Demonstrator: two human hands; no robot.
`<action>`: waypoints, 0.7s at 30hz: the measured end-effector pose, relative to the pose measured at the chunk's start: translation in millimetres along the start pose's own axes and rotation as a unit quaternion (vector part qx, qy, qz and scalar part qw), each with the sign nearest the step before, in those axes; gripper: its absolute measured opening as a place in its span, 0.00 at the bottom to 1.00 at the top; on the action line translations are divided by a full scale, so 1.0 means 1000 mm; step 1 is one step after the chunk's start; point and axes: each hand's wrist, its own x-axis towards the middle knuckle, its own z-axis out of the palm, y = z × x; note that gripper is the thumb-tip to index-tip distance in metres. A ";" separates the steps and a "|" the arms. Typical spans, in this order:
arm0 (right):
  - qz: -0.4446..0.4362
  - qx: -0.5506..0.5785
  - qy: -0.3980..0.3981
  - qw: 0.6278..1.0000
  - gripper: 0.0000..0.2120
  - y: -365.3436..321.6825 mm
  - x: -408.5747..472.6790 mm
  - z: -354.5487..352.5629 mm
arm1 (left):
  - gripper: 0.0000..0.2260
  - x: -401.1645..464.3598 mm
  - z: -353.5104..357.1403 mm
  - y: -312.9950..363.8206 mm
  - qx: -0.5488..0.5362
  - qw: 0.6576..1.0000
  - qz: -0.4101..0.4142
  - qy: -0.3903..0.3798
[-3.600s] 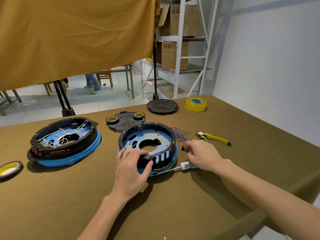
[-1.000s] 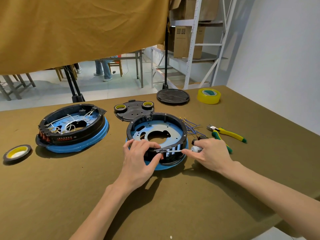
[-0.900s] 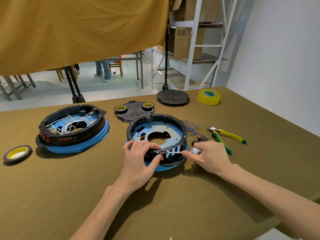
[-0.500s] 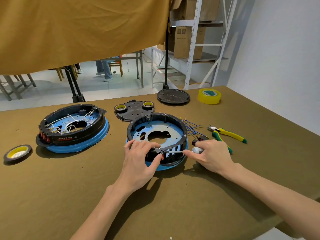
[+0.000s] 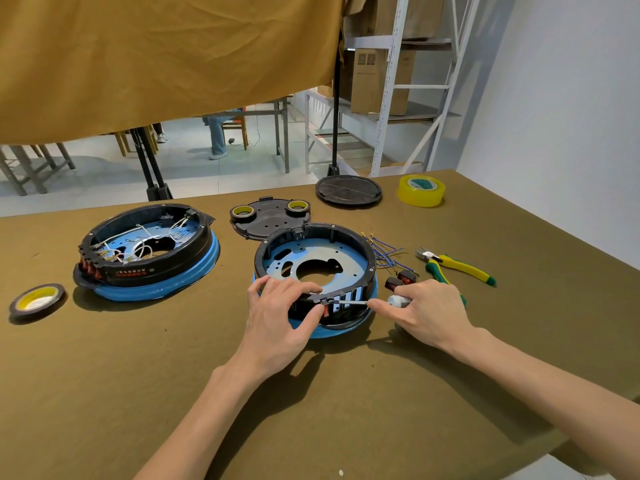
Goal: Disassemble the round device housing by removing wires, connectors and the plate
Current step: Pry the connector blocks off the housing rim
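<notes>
A round black housing (image 5: pixel 360 249) with a blue base and a blue-grey metal plate (image 5: pixel 320 261) inside sits mid-table. My left hand (image 5: pixel 282 315) grips its near rim, fingers over the top edge and thumb against the outer wall by a small red part. My right hand (image 5: pixel 424 311) holds a screwdriver (image 5: pixel 349 301) with a white handle; its metal tip meets a black clip on the rim next to my left fingers. Removed blue wires (image 5: pixel 386 252) and two black-and-red connectors (image 5: pixel 400 279) lie just right of the housing.
A second housing (image 5: pixel 145 252) with white wires inside stands at the left. A black cover (image 5: pixel 268 218) carrying two tape rolls lies behind, a black disc (image 5: pixel 348 190) and yellow tape (image 5: pixel 420 190) farther back. Yellow-green pliers (image 5: pixel 457 266) lie right; a tape roll (image 5: pixel 36 299) far left.
Since 3.6 s ago my right hand lifted the screwdriver from beside the housing base up to the rim clip. Over the last second both hands have stayed nearly still.
</notes>
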 end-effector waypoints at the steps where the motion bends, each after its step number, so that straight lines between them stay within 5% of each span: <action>1: 0.006 0.008 -0.004 1.000 0.38 -0.001 -0.003 0.003 | 0.15 0.000 0.000 0.000 0.000 1.000 0.000 0.000; 21: 0.000 0.001 0.006 1.000 0.35 -0.003 -0.012 0.014 | 0.17 0.000 -0.002 0.002 0.014 1.000 0.010 -0.004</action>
